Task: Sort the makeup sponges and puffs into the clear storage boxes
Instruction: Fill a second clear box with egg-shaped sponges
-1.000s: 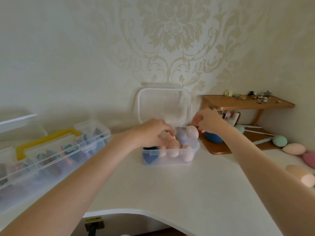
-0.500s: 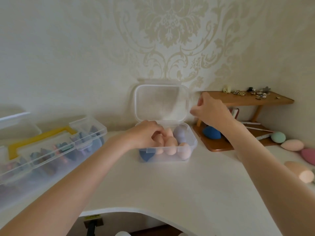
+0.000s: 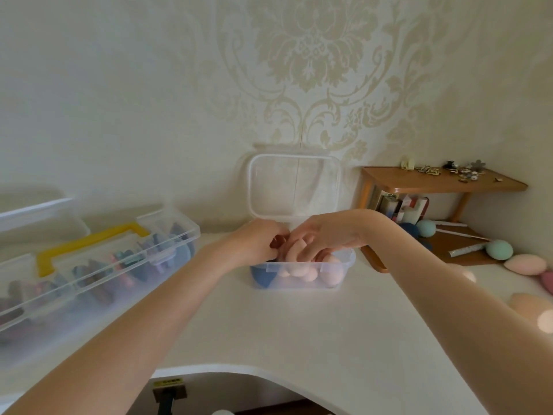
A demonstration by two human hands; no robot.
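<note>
A small clear box stands at the middle of the white table, its lid upright against the wall. Inside lie several peach sponges and a blue sponge at the left end. Both my hands meet over the box. My left hand has its fingers curled on a peach sponge at the top of the pile. My right hand reaches in from the right, fingertips touching the same sponge; its grip is hidden. Loose sponges lie at the right: mint, pale pink, peach.
A long clear box with a yellow handle, shut and holding dark puffs, lies at the left. A wooden corner shelf with small trinkets stands at the right; a mint sponge sits under it. The table's front edge curves inward below.
My right hand came down from the lid's edge into the box beside the left hand. The left hand stayed on the sponges.
</note>
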